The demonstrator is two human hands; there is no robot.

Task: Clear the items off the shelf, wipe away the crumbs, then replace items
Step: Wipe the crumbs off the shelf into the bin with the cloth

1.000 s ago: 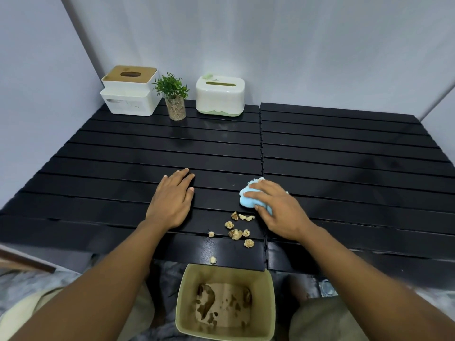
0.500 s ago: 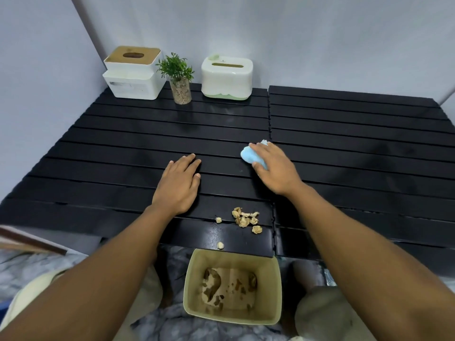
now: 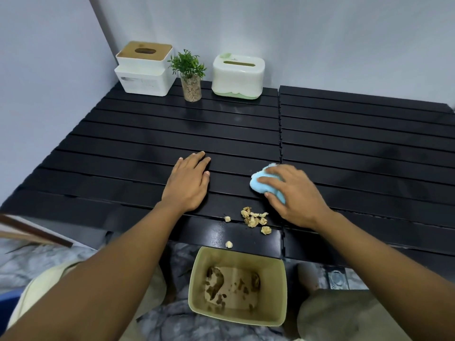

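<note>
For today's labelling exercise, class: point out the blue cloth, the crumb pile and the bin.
blue cloth (image 3: pixel 257 187): head view, its fluffy left edge.
crumb pile (image 3: pixel 253 219): head view, middle of the cluster.
bin (image 3: pixel 199 279): head view, its inner left wall.

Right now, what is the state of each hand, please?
Left hand: open, flat on the black shelf, holding nothing.
Right hand: closed on the blue cloth, pressing it to the shelf.

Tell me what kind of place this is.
Likely a home corner: a low black slatted shelf against plain walls, two tissue boxes and a potted plant at its back, a crumb bin below.
</note>
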